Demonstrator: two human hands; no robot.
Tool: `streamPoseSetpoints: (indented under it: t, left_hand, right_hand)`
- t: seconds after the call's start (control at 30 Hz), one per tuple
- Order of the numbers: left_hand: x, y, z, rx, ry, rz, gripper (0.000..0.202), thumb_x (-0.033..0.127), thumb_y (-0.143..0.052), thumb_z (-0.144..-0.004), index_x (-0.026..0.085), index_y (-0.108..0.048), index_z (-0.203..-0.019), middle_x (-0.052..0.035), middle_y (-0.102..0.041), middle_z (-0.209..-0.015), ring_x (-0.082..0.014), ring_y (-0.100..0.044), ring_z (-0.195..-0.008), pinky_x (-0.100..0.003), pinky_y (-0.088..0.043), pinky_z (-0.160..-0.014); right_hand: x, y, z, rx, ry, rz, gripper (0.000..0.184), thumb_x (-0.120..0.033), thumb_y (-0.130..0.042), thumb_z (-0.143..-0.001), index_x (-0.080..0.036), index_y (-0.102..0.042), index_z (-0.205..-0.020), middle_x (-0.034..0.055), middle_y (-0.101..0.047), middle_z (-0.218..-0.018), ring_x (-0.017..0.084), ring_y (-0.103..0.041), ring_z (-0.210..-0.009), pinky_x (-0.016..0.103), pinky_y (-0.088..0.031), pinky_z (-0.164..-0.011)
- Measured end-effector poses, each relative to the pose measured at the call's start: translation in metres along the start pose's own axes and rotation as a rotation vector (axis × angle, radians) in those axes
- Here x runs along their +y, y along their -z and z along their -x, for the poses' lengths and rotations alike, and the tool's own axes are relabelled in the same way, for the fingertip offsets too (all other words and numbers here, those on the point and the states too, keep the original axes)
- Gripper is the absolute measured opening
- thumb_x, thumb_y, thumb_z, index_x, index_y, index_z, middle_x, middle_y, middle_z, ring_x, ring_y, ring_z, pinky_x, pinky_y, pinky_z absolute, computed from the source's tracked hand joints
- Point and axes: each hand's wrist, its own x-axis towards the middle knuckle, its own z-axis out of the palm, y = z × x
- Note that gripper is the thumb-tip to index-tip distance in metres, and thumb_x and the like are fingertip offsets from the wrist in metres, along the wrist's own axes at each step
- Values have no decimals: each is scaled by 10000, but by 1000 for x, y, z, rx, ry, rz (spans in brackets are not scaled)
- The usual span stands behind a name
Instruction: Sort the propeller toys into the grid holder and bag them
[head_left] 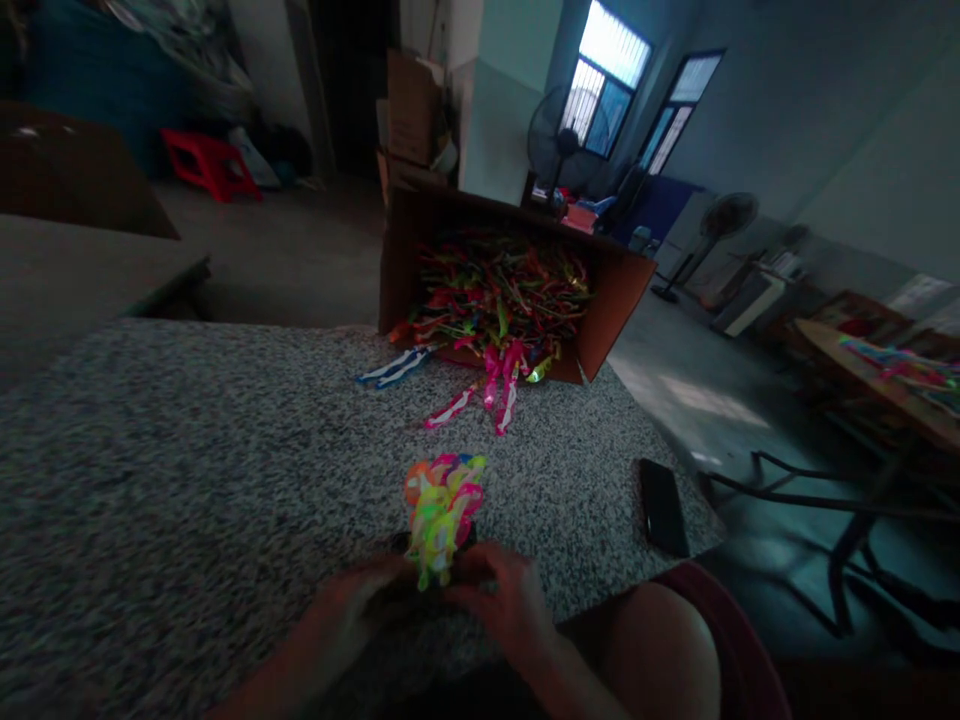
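A bundle of small, bright plastic figures (442, 510) in yellow, green, pink and orange stands out just above the speckled stone table. My left hand (364, 600) closes around its lower left side, the fingertips partly hidden behind the bundle. On the other side, my right hand (506, 595) has its fingers bent against the base of the same bundle. Dim light blurs the exact finger contact. Beyond the hands, pink plastic strips (506, 385) and a blue-and-white strip (397, 368) lie at the mouth of a cardboard box (619, 310) that is full of similar colourful pieces.
A black phone (663, 508) lies near the right edge of the stone tabletop (225, 480). A red stool (210, 163) is on the floor at the far left. To the right are a wooden table (874, 375) with colourful pieces, and a standing fan (720, 220).
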Motion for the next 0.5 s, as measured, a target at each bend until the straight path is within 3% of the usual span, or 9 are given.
streamPoseSetpoints:
  t: [0.03,0.1,0.17,0.23,0.33,0.4,0.5]
  left_hand:
    - [-4,17,-10,-93,13,-27,185,281,-586,-700,319,-726,-813,-3,-737,-871,-219,-687,-802,-311,-557,-754]
    - [-10,46,-43,-142,67,-133,180,329,-561,-730,309,-732,-779,-15,-733,-830,-220,-682,-761,-319,-552,-712]
    - [-9,57,-90,68,70,-281,275,383,-517,-781,259,-722,-914,-58,-721,-916,-233,-671,-818,-346,-538,-749]
    - [-3,46,-142,223,-101,-410,436,377,-512,-814,207,-611,-1204,-105,-641,-1175,-251,-594,-1070,-380,-461,-942]
    - [-1,16,-198,187,-148,-587,467,278,-491,-839,176,-539,-1293,-140,-579,-1269,-281,-531,-1165,-436,-407,-999]
    - [-11,10,-209,123,-133,-663,434,168,-409,-856,172,-574,-1258,-146,-600,-1241,-281,-545,-1146,-452,-402,-993]
    - [-40,40,-189,88,-161,-628,440,94,-390,-836,252,-657,-1148,-85,-650,-1175,-233,-558,-1134,-398,-377,-1025]
  right_hand:
    - [6,15,-13,3,10,50,87,-261,-671,-806,-219,-650,-880,-21,-680,-753,125,-661,-662,188,-517,-591]
    - [22,43,-53,80,19,278,88,-196,-591,-856,-212,-650,-919,8,-678,-816,136,-658,-720,209,-532,-643]
    - [40,61,-107,109,55,619,307,-91,-524,-856,-193,-606,-1133,88,-654,-1068,193,-642,-932,287,-541,-775]
    - [56,65,-166,41,119,916,519,-5,-459,-836,-175,-476,-1326,176,-493,-1339,259,-568,-1110,361,-539,-818]
    - [72,56,-235,-72,209,1057,494,-23,-419,-870,-174,-463,-1338,182,-388,-1432,284,-513,-1168,403,-530,-839]
    - [76,54,-255,-150,269,1129,401,-42,-383,-897,-131,-526,-1260,185,-447,-1375,278,-508,-1152,392,-520,-848]
    - [73,61,-244,-249,378,1182,331,-44,-353,-909,-112,-589,-1132,168,-556,-1206,259,-520,-1099,355,-503,-836]
